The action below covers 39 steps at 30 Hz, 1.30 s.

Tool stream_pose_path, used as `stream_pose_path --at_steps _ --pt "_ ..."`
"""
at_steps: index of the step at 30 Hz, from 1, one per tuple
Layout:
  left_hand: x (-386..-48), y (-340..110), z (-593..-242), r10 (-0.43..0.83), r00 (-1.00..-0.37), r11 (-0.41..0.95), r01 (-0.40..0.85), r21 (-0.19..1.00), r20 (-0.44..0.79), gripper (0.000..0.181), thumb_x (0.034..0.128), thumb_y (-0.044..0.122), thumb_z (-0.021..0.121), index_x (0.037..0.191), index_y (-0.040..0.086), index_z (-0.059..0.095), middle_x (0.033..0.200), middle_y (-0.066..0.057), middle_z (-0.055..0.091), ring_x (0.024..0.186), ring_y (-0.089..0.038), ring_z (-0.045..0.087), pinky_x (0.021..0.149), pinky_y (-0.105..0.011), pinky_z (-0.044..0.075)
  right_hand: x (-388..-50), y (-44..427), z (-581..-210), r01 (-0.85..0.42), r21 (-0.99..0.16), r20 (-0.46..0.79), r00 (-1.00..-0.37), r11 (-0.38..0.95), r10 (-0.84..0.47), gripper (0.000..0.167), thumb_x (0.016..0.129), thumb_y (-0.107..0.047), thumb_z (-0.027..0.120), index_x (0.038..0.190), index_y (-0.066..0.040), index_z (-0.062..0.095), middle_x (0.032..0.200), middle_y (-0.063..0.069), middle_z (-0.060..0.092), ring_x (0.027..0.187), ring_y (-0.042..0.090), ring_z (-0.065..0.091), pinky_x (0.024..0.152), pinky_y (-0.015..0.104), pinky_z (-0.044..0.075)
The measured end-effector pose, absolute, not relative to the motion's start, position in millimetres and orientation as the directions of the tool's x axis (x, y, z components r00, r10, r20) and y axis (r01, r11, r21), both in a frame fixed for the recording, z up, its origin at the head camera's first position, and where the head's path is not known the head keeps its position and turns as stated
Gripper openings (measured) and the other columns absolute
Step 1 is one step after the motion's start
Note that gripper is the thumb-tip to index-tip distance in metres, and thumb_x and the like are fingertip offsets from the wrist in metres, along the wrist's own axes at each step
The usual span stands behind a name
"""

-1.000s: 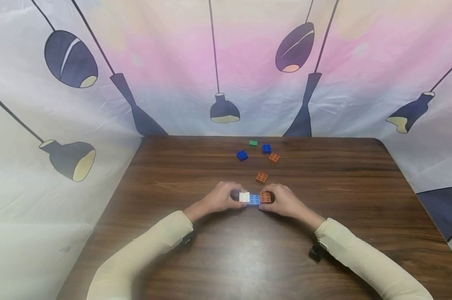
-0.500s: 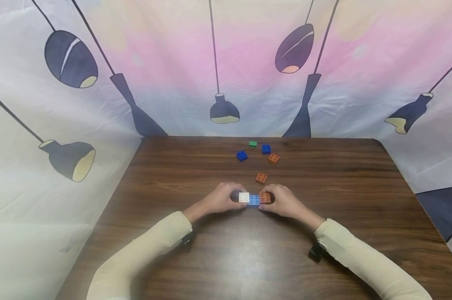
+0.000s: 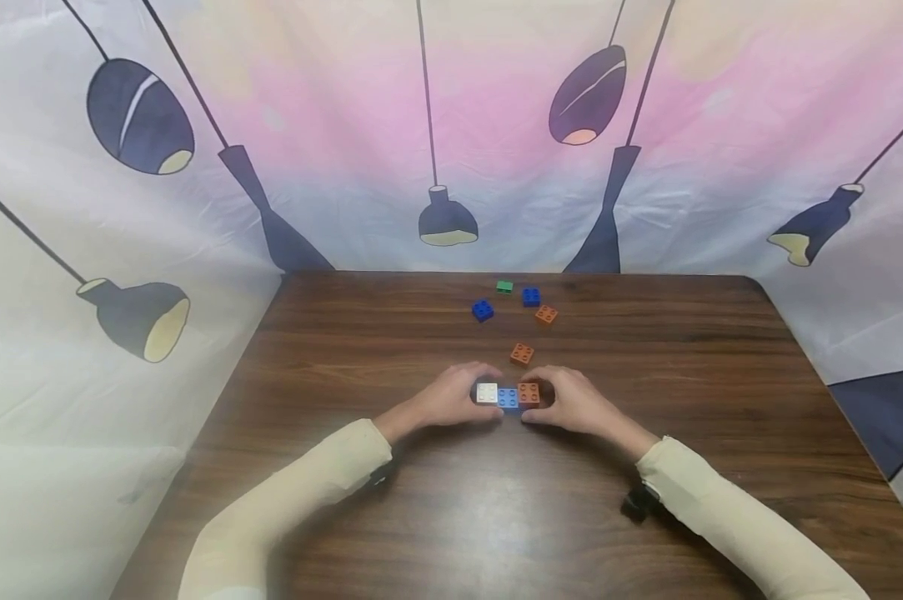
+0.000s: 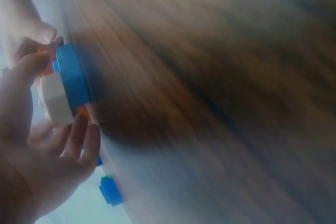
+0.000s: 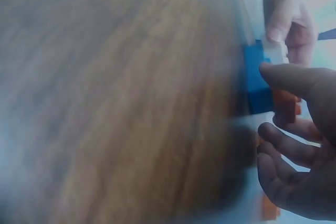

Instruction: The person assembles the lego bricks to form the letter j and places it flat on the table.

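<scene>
A light blue brick (image 3: 507, 398) lies on the wooden table with a white brick (image 3: 487, 392) on its left end and an orange brick (image 3: 529, 392) on its right end. Studs of the blue one show between them. My left hand (image 3: 454, 396) curves around the white end, thumb in front and fingers behind, spread wider than the brick. Around the orange end my right hand (image 3: 571, 400) stands in the same way. In the right wrist view the right thumb overlaps the bricks, while several fingers (image 5: 286, 148) are apart from them; light contact is hard to tell.
Just beyond the hands lies a loose orange brick (image 3: 522, 353). Farther back are another orange brick (image 3: 546, 314), two dark blue bricks (image 3: 483, 311) and a small green brick (image 3: 504, 287). A patterned cloth (image 3: 376, 167) hangs behind the table (image 3: 346, 333).
Both hands pinched the ends of the joined bricks earlier. Now their thumbs and fingers have spread apart, leaving gaps around the bricks, which stay nearly where they were.
</scene>
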<state>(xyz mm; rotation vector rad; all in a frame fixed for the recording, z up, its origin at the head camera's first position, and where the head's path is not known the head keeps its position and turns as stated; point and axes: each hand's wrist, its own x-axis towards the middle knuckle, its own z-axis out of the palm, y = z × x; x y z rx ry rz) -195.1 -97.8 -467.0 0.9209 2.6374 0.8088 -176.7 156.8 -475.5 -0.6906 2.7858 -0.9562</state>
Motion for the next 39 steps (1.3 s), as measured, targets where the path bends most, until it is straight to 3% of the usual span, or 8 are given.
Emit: stream_pose_path --at_steps 11,25,39 --pt "-194 -83 -476 0.627 -0.777 0.668 0.5 0.552 -0.055 0.06 0.0897 0.048 0.076 0.139 0.018 0.061 0.136 0.001 0.064 0.124 -0.018 0.057 0.105 -0.04 0.045 -175 176 -464 -0.392 -0.646 0.077 -0.887 0.655 -0.455 0.055 0.085 -0.04 0.083 0.129 -0.012 0.067 0.128 0.006 0.069 0.122 0.03 0.062 0.103 0.055 0.048" --pt "-198 -73 -479 0.637 -0.77 0.678 0.53 0.51 -0.046 0.049 0.0942 0.046 0.072 0.133 0.017 0.067 0.129 0.0 0.068 0.118 -0.017 0.06 0.104 -0.041 0.045 -190 183 -460 -0.372 -0.641 0.15 -0.918 0.671 -0.367 0.042 0.091 -0.034 0.079 0.123 -0.009 0.07 0.124 0.01 0.07 0.113 0.031 0.065 0.09 0.05 0.054" --pt "-199 -71 -479 0.635 -0.772 0.679 0.53 0.508 -0.044 0.048 0.0938 0.046 0.072 0.132 0.017 0.067 0.125 0.0 0.069 0.112 -0.016 0.06 0.098 -0.036 0.048 -215 175 -465 -0.327 -0.647 0.129 -0.937 0.689 -0.324 0.045 0.089 -0.034 0.081 0.123 -0.006 0.069 0.121 0.013 0.071 0.113 0.032 0.066 0.094 0.052 0.053"
